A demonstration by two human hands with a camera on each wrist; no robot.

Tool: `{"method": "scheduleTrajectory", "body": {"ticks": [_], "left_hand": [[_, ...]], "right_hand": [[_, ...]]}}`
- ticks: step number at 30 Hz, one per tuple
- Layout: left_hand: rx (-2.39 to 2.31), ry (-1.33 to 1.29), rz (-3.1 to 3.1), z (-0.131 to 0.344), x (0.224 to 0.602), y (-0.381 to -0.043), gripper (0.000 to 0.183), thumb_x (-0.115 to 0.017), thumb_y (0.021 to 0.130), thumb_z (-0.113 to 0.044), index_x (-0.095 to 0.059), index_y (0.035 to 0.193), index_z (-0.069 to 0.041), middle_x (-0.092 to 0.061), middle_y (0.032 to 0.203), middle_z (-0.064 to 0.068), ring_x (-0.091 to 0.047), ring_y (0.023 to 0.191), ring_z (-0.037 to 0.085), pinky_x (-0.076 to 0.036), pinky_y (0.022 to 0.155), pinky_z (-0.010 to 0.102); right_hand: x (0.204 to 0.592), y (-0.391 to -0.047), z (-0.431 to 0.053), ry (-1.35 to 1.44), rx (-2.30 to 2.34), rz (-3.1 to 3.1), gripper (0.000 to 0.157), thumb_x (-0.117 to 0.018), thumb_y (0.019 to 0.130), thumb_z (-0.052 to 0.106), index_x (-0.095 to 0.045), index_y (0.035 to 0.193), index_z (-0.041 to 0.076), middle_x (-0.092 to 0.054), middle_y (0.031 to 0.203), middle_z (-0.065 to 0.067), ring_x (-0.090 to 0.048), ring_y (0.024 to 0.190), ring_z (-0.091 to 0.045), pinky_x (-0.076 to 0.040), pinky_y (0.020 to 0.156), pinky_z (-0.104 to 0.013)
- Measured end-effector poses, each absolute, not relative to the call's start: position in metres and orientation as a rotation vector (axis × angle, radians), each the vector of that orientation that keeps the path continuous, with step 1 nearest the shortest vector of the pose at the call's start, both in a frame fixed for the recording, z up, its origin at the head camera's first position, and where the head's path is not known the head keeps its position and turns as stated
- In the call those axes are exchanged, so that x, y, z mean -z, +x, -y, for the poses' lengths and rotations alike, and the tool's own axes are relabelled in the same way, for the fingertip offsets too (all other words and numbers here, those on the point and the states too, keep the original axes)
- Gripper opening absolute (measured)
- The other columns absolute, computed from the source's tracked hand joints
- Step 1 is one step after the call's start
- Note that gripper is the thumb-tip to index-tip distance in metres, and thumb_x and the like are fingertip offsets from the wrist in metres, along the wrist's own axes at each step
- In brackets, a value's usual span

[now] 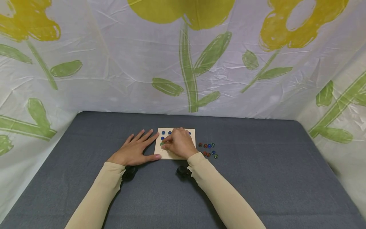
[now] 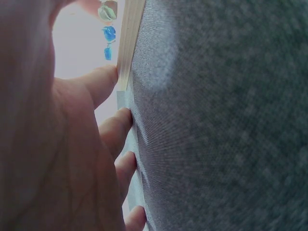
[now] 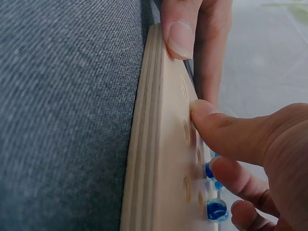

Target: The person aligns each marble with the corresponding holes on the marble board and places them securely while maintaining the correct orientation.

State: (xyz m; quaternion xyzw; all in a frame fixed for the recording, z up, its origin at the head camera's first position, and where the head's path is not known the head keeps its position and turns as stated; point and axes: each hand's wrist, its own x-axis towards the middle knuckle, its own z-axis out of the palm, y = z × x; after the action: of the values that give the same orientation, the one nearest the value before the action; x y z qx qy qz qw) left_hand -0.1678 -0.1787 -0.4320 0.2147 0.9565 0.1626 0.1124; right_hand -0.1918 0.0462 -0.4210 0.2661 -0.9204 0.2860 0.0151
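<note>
A light wooden board [image 1: 175, 155] with round hollows lies on the table, several blue marbles [image 1: 163, 132] in its upper rows. My left hand [image 1: 134, 152] lies spread at the board's left side, thumb on the near left corner and index finger along the edge. Over the board, my right hand [image 1: 180, 143] bends its thumb and index finger round a green marble [image 1: 161, 144] near the left edge. The left wrist view also has this green marble [image 2: 107, 12] beside a fingertip. In the right wrist view the right thumb [image 3: 211, 118] is down at the board's surface.
Right of the board, several loose red, blue and green marbles [image 1: 208, 146] lie in two loose rows. Dark grey cloth [image 1: 257, 178] covers the table. A white sheet [image 1: 120, 63] with painted flowers hangs behind it and at the sides.
</note>
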Motion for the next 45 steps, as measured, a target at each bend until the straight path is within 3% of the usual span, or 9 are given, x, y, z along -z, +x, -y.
{"method": "scheduleTrajectory", "body": {"ticks": [7, 13, 18, 27, 45], "left_hand": [[-0.467, 0.623, -2.809, 0.179, 0.432, -0.168, 0.095, -0.054, 0.089, -0.076, -0.024, 0.164, -0.025, -0.018, 0.168, 0.011, -0.011, 0.154, 0.041, -0.007, 0.118, 0.068], [-0.463, 0.626, -2.813, 0.178, 0.432, -0.168, 0.095, -0.054, 0.090, -0.076, -0.024, 0.164, -0.024, -0.018, 0.168, 0.011, -0.011, 0.154, 0.041, -0.007, 0.118, 0.068], [-0.459, 0.622, -2.814, 0.177, 0.432, -0.168, 0.095, -0.054, 0.089, -0.077, -0.025, 0.163, -0.024, -0.019, 0.168, 0.012, -0.012, 0.153, 0.041, -0.007, 0.117, 0.068], [-0.463, 0.616, -2.816, 0.178, 0.433, -0.168, 0.096, -0.055, 0.089, -0.077, -0.025, 0.164, -0.024, -0.019, 0.168, 0.011, -0.011, 0.154, 0.041, -0.007, 0.118, 0.068], [-0.475, 0.627, -2.824, 0.178, 0.432, -0.167, 0.096, -0.058, 0.089, -0.074, -0.025, 0.163, -0.022, -0.019, 0.168, 0.012, -0.011, 0.154, 0.041, -0.006, 0.118, 0.068]], "right_hand": [[0.420, -0.190, -0.052, 0.808, -0.938, 2.844, 0.018, -0.085, 0.085, 0.025, -0.084, 0.100, 0.015, -0.075, 0.087, 0.001, -0.059, 0.078, -0.015, -0.047, 0.079, -0.035], [0.416, -0.186, -0.062, 0.744, -1.006, 2.843, 0.020, -0.084, 0.086, 0.024, -0.083, 0.104, 0.015, -0.068, 0.087, -0.001, -0.052, 0.076, -0.016, -0.044, 0.076, -0.036], [0.412, -0.183, -0.074, 0.727, -1.083, 2.820, 0.021, -0.083, 0.087, 0.024, -0.083, 0.106, 0.013, -0.066, 0.087, -0.004, -0.048, 0.076, -0.018, -0.039, 0.082, -0.042], [0.403, -0.178, -0.103, 0.664, -1.128, 2.743, 0.021, -0.085, 0.085, 0.020, -0.083, 0.103, 0.010, -0.066, 0.086, -0.006, -0.048, 0.074, -0.018, -0.039, 0.067, -0.034], [0.405, -0.170, -0.161, 0.579, -1.048, 2.742, 0.025, -0.085, 0.085, 0.019, -0.082, 0.106, 0.008, -0.066, 0.088, -0.005, -0.045, 0.070, -0.019, -0.038, 0.066, -0.036]]}}
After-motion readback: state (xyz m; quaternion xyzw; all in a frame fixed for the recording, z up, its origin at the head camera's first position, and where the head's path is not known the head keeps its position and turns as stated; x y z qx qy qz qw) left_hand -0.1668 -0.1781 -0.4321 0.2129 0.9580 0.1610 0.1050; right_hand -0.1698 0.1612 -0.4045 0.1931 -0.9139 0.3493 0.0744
